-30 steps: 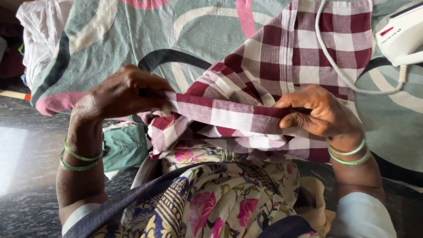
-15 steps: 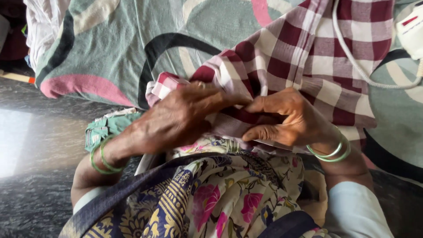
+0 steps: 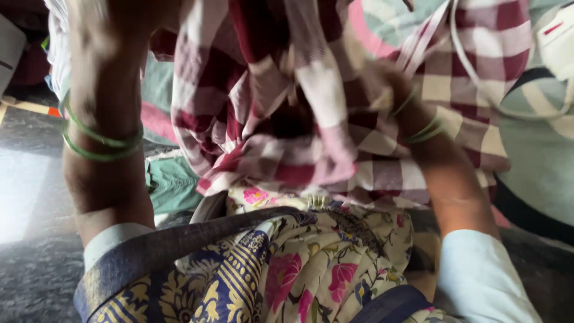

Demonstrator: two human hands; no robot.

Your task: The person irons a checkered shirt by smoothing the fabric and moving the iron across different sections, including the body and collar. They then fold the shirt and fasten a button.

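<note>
A maroon-and-white checked cloth (image 3: 287, 119) hangs bunched and lifted in front of me, blurred by motion. My left hand (image 3: 119, 48) is raised at the upper left and grips the cloth's top edge, with its fingers cut off by the frame. Green bangles (image 3: 98, 140) ring that wrist. My right hand (image 3: 382, 78) is up at the centre right, partly buried in the cloth's folds and closed on them. More green bangles (image 3: 421, 128) sit on the right wrist. The lower part of the cloth still rests on the surface.
A teal patterned sheet (image 3: 538, 167) covers the surface ahead. A white iron (image 3: 556, 42) stands at the upper right and its white cord (image 3: 472, 66) loops over the cloth. A floral garment (image 3: 311, 269) lies across my lap. A green cloth (image 3: 170, 179) and dark floor (image 3: 36, 269) are at left.
Both hands have risen from low over the folded edge, pulling the checked cloth up off the sheet. The view has tipped closer and the cloth now fills the middle.
</note>
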